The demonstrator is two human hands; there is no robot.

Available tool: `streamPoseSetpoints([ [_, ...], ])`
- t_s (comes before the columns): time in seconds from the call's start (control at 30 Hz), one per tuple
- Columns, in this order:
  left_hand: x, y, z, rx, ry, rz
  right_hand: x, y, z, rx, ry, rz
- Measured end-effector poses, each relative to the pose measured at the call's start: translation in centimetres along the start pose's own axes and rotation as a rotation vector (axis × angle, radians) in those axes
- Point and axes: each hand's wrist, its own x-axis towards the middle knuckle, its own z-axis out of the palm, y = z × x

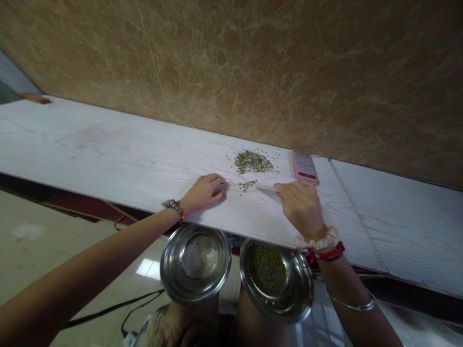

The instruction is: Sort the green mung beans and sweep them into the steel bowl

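Note:
On the white table lies a loose pile of small green beans (pixel 253 162), which look like mung beans mixed with pale grains. My right hand (pixel 300 202) is closed around the handle of a pale spoon (pixel 266 187). The spoon's far end is at a smaller cluster of green beans (pixel 247 186) just in front of the pile; whether they lie in it or on the table is hard to tell. My left hand (pixel 206 193) rests on the tabletop left of this cluster, fingers loosely bent and thumb apart, with nothing visible in it.
Below the table edge, a steel bowl (pixel 167 264) with pale grains and a second steel bowl (pixel 306 294) with green beans sit on my legs. A phone (pixel 306 167) lies right of the pile. The brown wall (pixel 217 67) rises behind the table (pixel 119 159).

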Motion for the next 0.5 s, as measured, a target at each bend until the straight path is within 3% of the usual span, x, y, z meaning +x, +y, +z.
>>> streamPoseSetpoints([
  [0.17, 0.0, -0.1, 0.1, 0.002, 0.006, 0.003, 0.1, -0.7, 0.0, 0.060, -0.038, -0.021],
  [0.5, 0.0, -0.1, 0.0, -0.002, 0.007, 0.015, -0.5, 1.9, 1.1, -0.055, -0.031, 0.048],
])
